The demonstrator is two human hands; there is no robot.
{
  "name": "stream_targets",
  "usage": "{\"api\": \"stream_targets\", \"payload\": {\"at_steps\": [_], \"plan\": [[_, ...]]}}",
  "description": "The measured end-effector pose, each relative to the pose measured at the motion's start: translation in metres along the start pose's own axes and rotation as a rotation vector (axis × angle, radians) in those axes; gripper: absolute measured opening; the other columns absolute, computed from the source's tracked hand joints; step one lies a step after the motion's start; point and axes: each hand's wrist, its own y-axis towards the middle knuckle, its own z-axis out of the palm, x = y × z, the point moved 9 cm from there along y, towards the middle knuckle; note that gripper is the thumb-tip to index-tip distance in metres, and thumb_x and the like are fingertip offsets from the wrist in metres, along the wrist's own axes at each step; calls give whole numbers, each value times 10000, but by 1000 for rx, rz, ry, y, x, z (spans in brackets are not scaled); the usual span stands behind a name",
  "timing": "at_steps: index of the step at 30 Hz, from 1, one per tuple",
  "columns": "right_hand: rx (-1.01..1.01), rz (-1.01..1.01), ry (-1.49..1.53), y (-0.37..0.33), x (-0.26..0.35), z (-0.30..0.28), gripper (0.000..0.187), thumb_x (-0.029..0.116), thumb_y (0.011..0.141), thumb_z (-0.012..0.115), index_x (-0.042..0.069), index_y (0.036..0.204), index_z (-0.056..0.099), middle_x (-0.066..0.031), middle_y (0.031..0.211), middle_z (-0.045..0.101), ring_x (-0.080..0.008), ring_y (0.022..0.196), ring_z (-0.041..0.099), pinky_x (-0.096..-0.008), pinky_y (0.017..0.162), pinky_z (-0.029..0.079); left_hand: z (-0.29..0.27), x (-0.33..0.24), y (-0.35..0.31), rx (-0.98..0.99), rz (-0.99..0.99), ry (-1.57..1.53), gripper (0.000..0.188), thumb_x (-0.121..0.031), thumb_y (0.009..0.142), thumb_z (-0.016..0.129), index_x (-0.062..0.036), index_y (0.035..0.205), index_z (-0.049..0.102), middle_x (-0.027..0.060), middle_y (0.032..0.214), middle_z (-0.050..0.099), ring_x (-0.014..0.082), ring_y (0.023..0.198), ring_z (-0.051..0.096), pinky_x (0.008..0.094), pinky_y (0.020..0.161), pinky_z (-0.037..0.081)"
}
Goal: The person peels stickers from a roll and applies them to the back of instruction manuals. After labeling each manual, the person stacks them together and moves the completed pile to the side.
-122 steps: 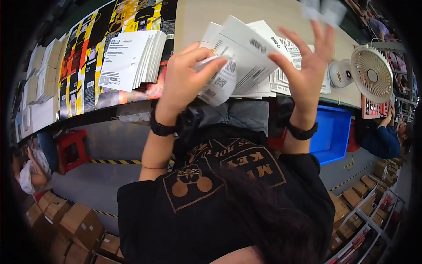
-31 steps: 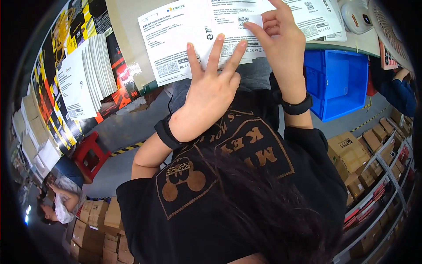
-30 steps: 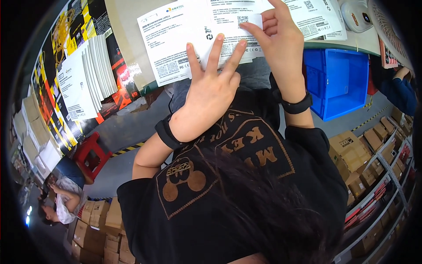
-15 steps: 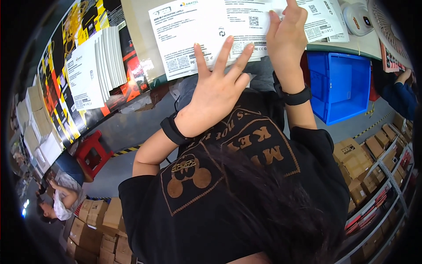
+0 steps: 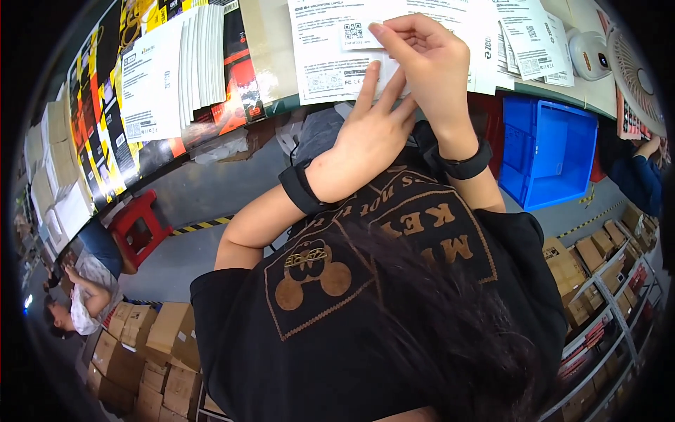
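Fingers of my right hand (image 5: 429, 60) pinch a small white label (image 5: 357, 34) onto the printed sheet (image 5: 330, 63) on the table (image 5: 271, 49). My left hand (image 5: 365, 137), open and holding nothing, flattens that sheet; if it slips, I judge the label could land crooked.

White printed sheet (image 5: 330, 63), top cut off by frame edge

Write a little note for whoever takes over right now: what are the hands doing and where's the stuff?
Left hand: flat, fingers pressing the white printed sheet on the table edge.
Right hand: fingertips on a small white sticker lying on that sheet.
More sheets lie to the right, a stack to the left.
Done: sticker looks placed. Left: cannot tell if it is fully pressed down.
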Motion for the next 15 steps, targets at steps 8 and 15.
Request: {"api": "stream_targets", "payload": {"at_steps": [8, 15], "plan": [[41, -32, -141, -1, 7, 15, 132, 108, 803, 703, -6, 868, 685, -28, 729, 655, -58, 661, 597, -170, 603, 482, -2, -2, 0, -15, 20, 19, 296, -160, 741, 560, -55, 988, 684, 93, 1150, 535, 340, 1226, 394, 578, 1077, 191], [25, -62, -257, -4, 11, 19, 162, 143, 797, 711, -7, 840, 668, -44, 698, 645, -76, 639, 601, -180, 589, 483, 1, -1, -2, 34, 23, 0, 302, -157, 744, 562, -68, 1008, 678, 87, 1159, 543, 334, 1226, 399, 569, 1077, 200]]}}
